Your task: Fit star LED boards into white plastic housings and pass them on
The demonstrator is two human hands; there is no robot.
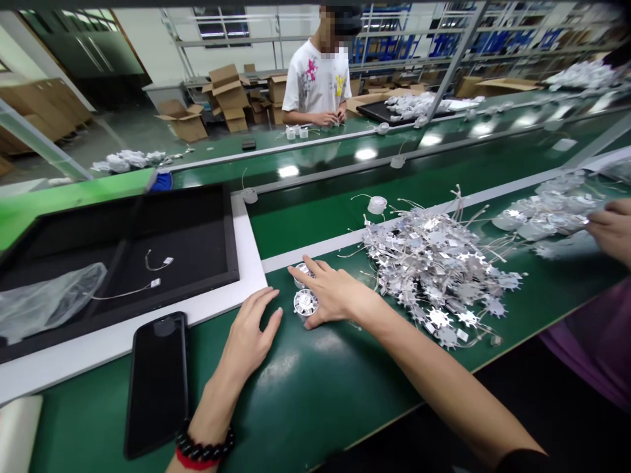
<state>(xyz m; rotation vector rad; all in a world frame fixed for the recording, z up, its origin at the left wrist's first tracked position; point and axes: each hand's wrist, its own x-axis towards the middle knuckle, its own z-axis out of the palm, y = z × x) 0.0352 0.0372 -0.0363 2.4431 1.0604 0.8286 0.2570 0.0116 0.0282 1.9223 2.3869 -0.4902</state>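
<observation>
On the green bench (296, 387), the left hand (250, 336) lies open and the right hand (331, 293) spreads over two round white parts (305, 303), which could snag the tangled wired metal stars (434, 276) if dragged sideways.

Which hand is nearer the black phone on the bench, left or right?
Left. The left hand sits just right of the black phone, not touching it. The right hand is farther right, over a round white fitting.
</observation>
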